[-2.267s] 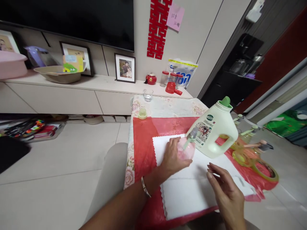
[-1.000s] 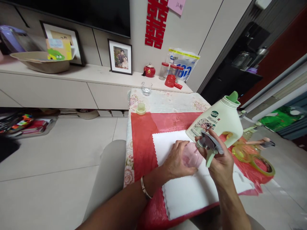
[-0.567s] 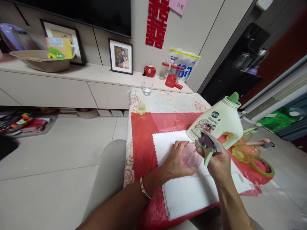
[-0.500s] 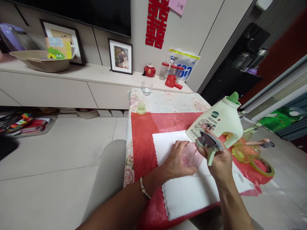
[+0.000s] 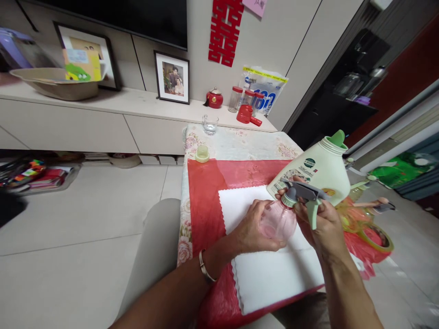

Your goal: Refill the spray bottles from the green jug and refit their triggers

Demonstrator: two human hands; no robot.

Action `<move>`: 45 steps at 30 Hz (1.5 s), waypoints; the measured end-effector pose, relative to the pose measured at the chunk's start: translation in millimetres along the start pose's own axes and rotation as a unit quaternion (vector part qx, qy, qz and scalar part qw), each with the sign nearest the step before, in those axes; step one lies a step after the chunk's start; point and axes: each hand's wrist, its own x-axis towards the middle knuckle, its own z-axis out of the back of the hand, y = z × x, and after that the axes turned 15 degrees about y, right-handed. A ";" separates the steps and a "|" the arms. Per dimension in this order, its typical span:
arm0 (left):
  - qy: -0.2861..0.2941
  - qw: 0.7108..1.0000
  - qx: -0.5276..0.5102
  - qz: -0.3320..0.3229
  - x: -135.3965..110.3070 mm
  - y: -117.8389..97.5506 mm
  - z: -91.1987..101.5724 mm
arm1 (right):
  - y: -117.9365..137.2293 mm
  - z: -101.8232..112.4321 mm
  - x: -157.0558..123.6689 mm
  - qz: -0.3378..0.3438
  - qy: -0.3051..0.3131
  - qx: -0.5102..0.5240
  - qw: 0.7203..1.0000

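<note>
My left hand (image 5: 255,228) is wrapped round the body of a clear pink spray bottle (image 5: 279,221), held tilted above a white scallop-edged sheet (image 5: 270,278). At the bottle's neck, my right hand (image 5: 324,228) grips the grey spray head (image 5: 303,189), its fingers around the collar. The pale green trigger (image 5: 313,214) points down toward me and to the right. Just behind my right hand stands a large pale green detergent jug (image 5: 318,169) with a green spout and no cap on. A pale green cap (image 5: 202,154) sits on the table's left side.
Red plastic (image 5: 206,201) covers part of the flowered tablecloth (image 5: 247,146). A glass cup (image 5: 210,124) stands at the far edge. To the right are a roll of tape (image 5: 375,237) and yellowish bottles (image 5: 353,214). The cabinet (image 5: 137,105) holds picture frames and jars.
My right hand has turned and shifted right, swinging the spray head and trigger to the right. The pink bottle has moved slightly right in my left hand, showing more of its neck.
</note>
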 end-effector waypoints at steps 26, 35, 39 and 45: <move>0.057 0.996 -0.067 0.025 -3.2 1.6 4.2 | 17.2 1.3 15.2 0.019 0.068 0.078 0.994; 0.172 0.982 -0.056 0.057 -8.4 -5.6 8.5 | 79.9 14.4 54.3 0.164 -0.028 0.053 0.985; 0.277 0.954 -0.088 0.078 -8.4 -3.6 10.9 | 74.2 25.0 70.5 0.132 -0.007 0.012 0.991; 0.402 0.904 -0.132 0.069 -3.6 -1.2 12.6 | -13.7 9.1 74.2 -0.033 0.146 -0.196 0.969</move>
